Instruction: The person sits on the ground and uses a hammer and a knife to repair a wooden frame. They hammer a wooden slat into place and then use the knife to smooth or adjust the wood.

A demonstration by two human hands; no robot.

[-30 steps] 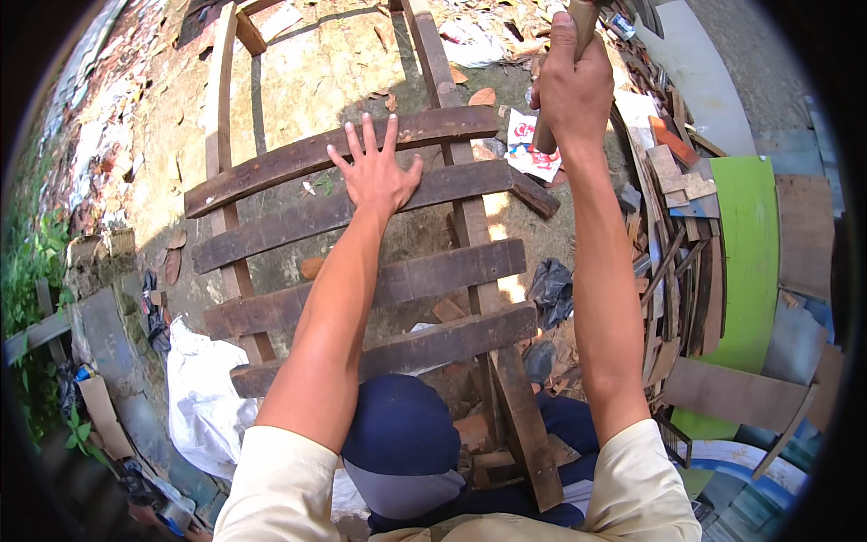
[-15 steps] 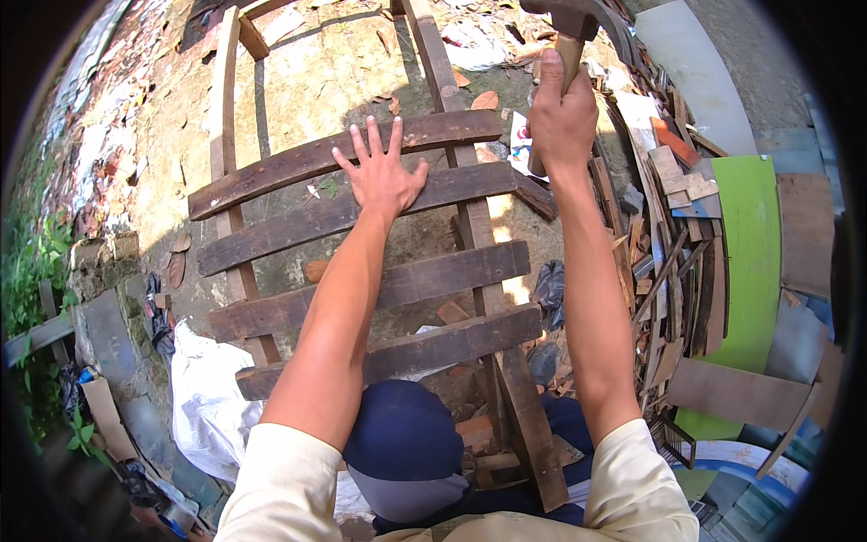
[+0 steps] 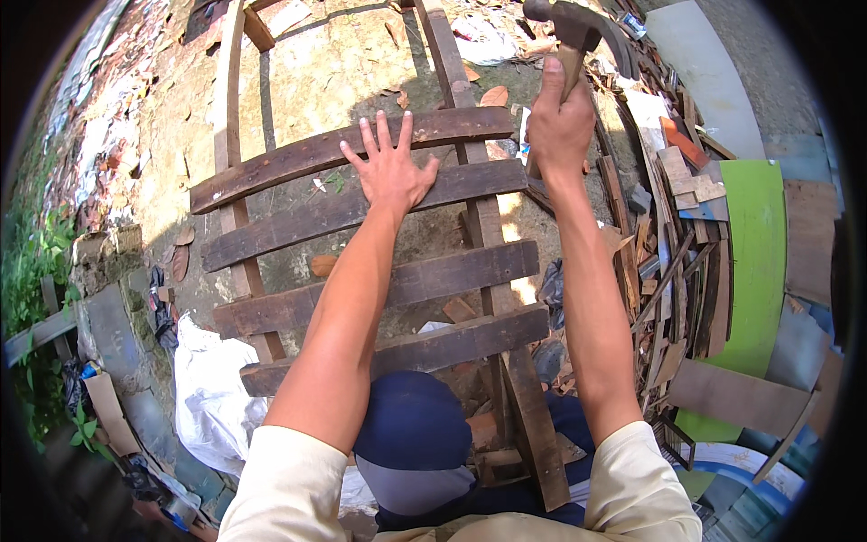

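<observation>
A claw hammer [image 3: 574, 36] with a wooden handle is held up in my right hand [image 3: 562, 126], its head near the top edge of the view. My left hand [image 3: 394, 172] lies spread over two dark wooden slats, fingertips on the farthest slat [image 3: 298, 163] and the heel by the second slat [image 3: 280, 233]. These slats cross two long wooden rails, the left rail [image 3: 228, 99] and the right rail [image 3: 442, 54]. Two more slats lie nearer me, the third slat [image 3: 452, 274] and the nearest slat [image 3: 470, 336], partly covered by my left forearm.
Scrap wood [image 3: 673, 271] is heaped along the right, beside a green panel [image 3: 757, 253]. A white sack [image 3: 209, 388] lies at the left near a low wall [image 3: 113, 330]. A loose plank [image 3: 537, 429] slants beside my knee [image 3: 411, 420]. Dry leaves and litter are scattered on the ground.
The hammer sits slightly lower in the view, more of its head showing. The frame and my left hand appear shifted a little to the right. My left hand stays spread on the slats.
</observation>
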